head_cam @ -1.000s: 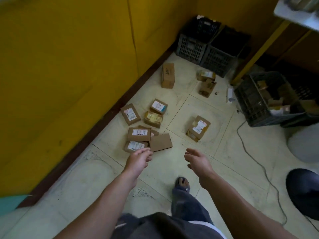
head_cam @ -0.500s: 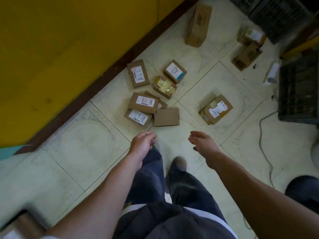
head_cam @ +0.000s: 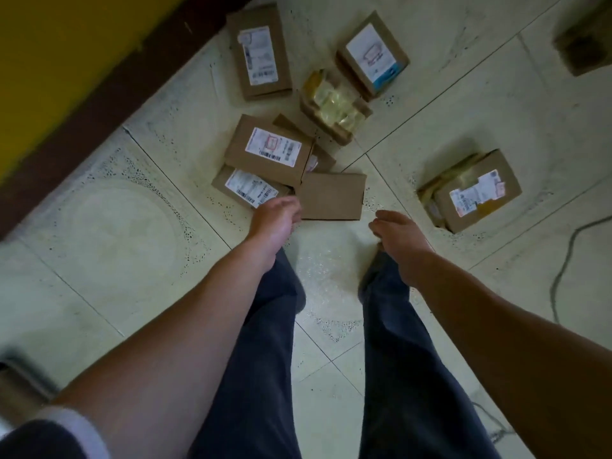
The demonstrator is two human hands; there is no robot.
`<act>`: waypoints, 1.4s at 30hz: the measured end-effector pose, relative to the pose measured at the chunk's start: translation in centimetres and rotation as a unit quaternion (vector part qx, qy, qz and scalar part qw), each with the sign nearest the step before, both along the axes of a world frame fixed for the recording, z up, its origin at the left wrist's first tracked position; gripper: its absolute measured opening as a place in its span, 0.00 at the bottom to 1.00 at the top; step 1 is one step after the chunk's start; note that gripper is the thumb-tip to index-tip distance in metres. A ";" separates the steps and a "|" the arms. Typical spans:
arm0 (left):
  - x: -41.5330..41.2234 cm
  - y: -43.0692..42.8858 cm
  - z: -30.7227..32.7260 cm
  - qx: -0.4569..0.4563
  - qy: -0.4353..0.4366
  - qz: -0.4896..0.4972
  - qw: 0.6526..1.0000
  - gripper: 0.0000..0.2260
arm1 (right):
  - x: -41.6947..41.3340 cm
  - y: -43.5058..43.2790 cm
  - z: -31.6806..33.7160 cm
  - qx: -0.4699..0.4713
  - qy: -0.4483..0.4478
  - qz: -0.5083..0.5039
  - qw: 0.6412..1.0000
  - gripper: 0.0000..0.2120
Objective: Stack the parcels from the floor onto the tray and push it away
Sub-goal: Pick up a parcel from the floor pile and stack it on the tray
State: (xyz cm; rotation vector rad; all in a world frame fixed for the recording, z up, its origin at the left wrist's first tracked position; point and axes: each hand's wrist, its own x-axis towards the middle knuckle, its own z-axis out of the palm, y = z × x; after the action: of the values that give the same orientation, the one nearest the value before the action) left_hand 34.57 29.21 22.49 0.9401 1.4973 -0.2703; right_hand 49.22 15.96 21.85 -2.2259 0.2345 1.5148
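The head view looks down on a tiled floor [head_cam: 116,226] whose left edge meets a yellow wall [head_cam: 49,44]. Near that edge a labelled parcel [head_cam: 270,152] lies on top of a lower parcel [head_cam: 248,188], and a plain parcel [head_cam: 332,197] lies against them. The left grip [head_cam: 276,220] hangs over the plain parcel's near left corner with its fingers loosely curled, holding nothing; contact cannot be told. The right grip [head_cam: 400,240] hovers spread and relaxed over bare floor, between the plain parcel and a taped parcel [head_cam: 473,193].
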 end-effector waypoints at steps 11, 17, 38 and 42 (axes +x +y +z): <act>4.3 -2.4 -18.3 -0.007 0.100 -0.015 0.995 0.20 | 2.5 0.5 -18.2 -0.023 0.011 0.098 0.995 0.17; 3.7 -3.0 -23.6 -0.002 0.131 -0.006 0.991 0.23 | 2.2 -0.2 -23.5 -0.037 0.007 0.047 0.998 0.15; 2.6 -5.4 -23.0 -0.028 0.114 -0.008 0.993 0.19 | 2.4 -3.9 -23.3 -0.014 -0.002 0.019 1.000 0.17; 3.0 -6.1 -18.4 -0.026 0.088 -0.007 0.996 0.18 | 2.9 -5.1 -18.0 -0.030 -0.012 -0.004 0.999 0.17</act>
State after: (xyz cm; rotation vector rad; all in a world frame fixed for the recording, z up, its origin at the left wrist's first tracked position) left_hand 37.56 23.08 4.11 0.9028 1.6376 -0.4092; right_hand 52.14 10.91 3.85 -2.2856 0.2835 1.4935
